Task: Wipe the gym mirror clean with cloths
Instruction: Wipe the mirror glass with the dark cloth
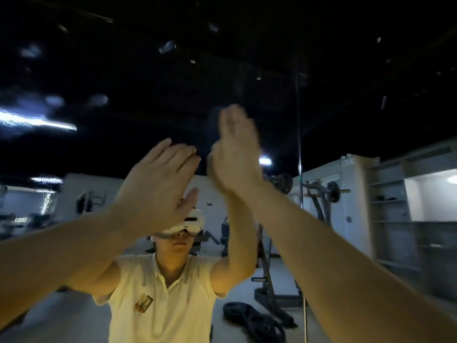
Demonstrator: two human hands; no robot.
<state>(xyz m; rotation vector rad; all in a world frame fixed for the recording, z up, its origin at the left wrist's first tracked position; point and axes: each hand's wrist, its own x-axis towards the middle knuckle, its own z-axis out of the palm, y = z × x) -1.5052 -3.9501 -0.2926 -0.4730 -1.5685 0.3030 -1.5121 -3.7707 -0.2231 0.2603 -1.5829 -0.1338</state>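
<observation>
The gym mirror [346, 100] fills the view in front of me and reflects a person in a white polo shirt and headset. My left hand [158, 179] is raised flat toward the glass with its fingers straight and together; part of its reflection shows just beneath it. My right hand [235, 154] is held higher, also flat with straight fingers and blurred by motion, and its reflected forearm meets it from below. I see no cloth in either hand or anywhere else.
A vertical seam [300, 144] divides the mirror panels right of my right hand. Reflected in the glass are weight plates [249, 320] on the floor, a plate-loaded machine [319, 194], shelving [390, 194] at the right and a dark ceiling with lights.
</observation>
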